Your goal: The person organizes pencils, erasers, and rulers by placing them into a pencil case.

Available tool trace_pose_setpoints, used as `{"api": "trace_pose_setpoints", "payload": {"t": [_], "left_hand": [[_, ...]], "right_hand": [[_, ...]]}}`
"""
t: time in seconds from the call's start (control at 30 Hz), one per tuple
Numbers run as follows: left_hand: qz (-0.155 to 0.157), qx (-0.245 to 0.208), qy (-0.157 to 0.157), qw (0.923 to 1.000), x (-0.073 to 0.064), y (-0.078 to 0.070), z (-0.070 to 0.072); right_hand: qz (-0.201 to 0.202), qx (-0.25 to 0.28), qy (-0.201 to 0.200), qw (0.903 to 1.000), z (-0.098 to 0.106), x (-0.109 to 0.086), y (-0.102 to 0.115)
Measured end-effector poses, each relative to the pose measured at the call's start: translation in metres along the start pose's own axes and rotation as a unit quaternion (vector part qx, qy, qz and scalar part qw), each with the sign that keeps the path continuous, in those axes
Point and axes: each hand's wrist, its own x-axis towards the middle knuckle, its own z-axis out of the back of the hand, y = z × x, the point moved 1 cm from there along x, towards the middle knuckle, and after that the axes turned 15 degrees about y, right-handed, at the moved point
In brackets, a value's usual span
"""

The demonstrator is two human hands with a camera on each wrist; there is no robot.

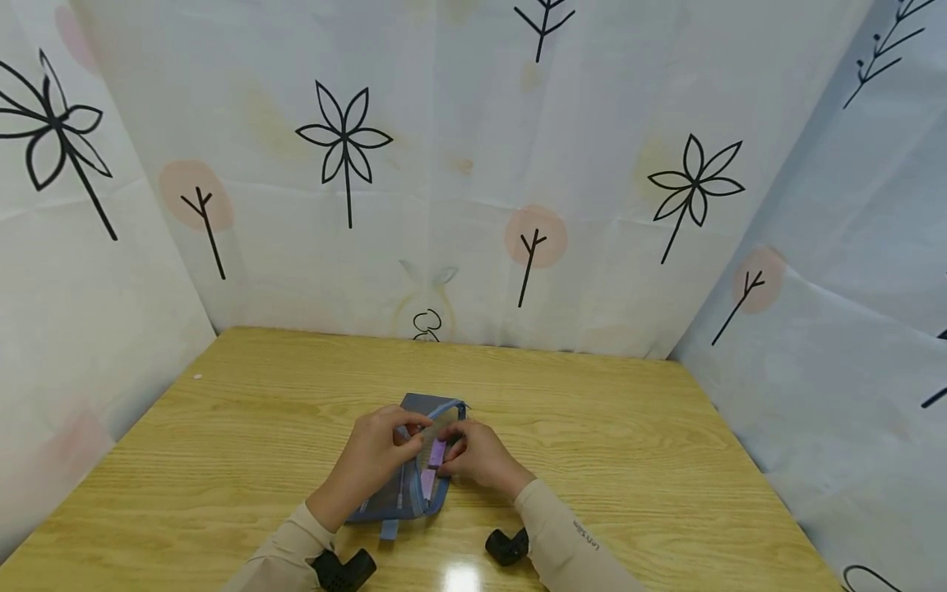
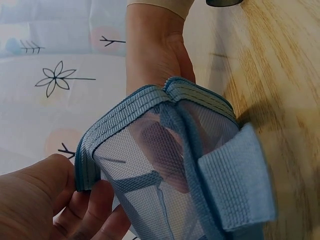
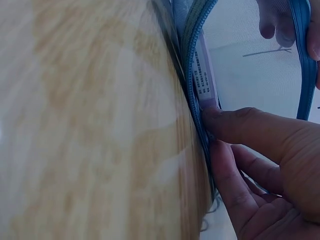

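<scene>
A blue-grey mesh zip pouch [image 1: 385, 497] lies on the table, its zipped mouth spread apart. My left hand [image 1: 375, 452] pinches the pouch's zippered rim [image 2: 85, 165] between thumb and curled fingers. From the other side, my right hand [image 1: 482, 456] reaches over the rim into the mouth. Its thumb and fingers pinch a small purple block [image 1: 437, 453]; the right wrist view mostly hides it behind the fingertips. Beside it in the pouch lies a paler purple piece [image 1: 427, 483], with a printed label visible in the right wrist view.
The pouch rests on a wood-grain table [image 1: 629, 460]. A fabric tab [image 2: 240, 175] sticks out from one end of it. White printed cloth [image 1: 444, 164] hangs behind the table and at both sides. Black wrist devices [image 1: 344, 569] sit at the sleeves.
</scene>
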Motion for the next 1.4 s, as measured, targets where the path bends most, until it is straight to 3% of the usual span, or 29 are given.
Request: {"api": "trace_pose_setpoints", "payload": {"t": [0.53,0.93,1.13,1.4], "left_hand": [[0.002,0.000,-0.002,1.0000,0.001,-0.001,-0.001],[0.003,-0.001,0.002,1.0000,0.000,0.000,-0.004],[-0.003,-0.005,0.002,1.0000,0.001,-0.002,-0.007],[-0.002,-0.020,0.026,0.9995,0.002,0.001,-0.017]], "right_hand": [[0.000,-0.004,-0.004,1.0000,0.000,0.000,0.000],[0.016,0.017,0.029,0.9993,0.012,-0.005,0.000],[0.016,0.048,0.018,0.9986,0.022,-0.010,-0.001],[0.048,0.115,-0.003,0.9922,0.027,-0.012,-0.002]]}}
